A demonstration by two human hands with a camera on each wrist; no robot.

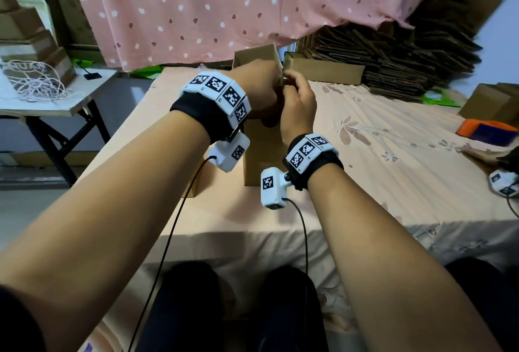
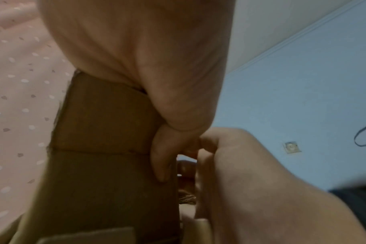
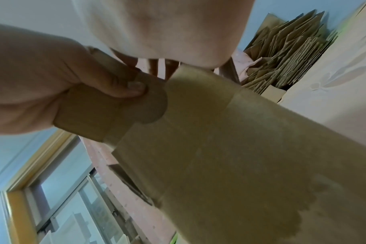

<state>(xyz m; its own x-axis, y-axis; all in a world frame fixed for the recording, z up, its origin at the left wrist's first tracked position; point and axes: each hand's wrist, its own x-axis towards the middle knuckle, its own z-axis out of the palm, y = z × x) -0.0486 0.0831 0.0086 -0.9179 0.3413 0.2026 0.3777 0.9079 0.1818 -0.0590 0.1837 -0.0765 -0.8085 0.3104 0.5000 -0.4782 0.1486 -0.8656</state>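
A tall brown cardboard box [image 1: 261,155] stands upright on the peach floral tablecloth [image 1: 393,169]. Both hands meet at its top. My left hand [image 1: 258,87] grips a side flap [image 3: 90,112], its thumb [image 3: 134,87] pressing by the flap's rounded tab. My right hand [image 1: 297,98] curls its fingers over the top edge on the right side; its fingertips are hidden. In the left wrist view the box wall [image 2: 107,148] fills the middle, with my left hand [image 2: 163,156] and right hand [image 2: 240,173] beside it. The right wrist view shows the box face [image 3: 219,148] under my right palm [image 3: 167,24].
Behind stand an open box [image 1: 255,56] and a low box [image 1: 323,70]. A heap of flattened cardboard [image 1: 407,56] lies at the back right. An orange object [image 1: 488,132] sits at the right edge. A folding side table [image 1: 56,101] with tangled cord [image 1: 36,84] is on the left.
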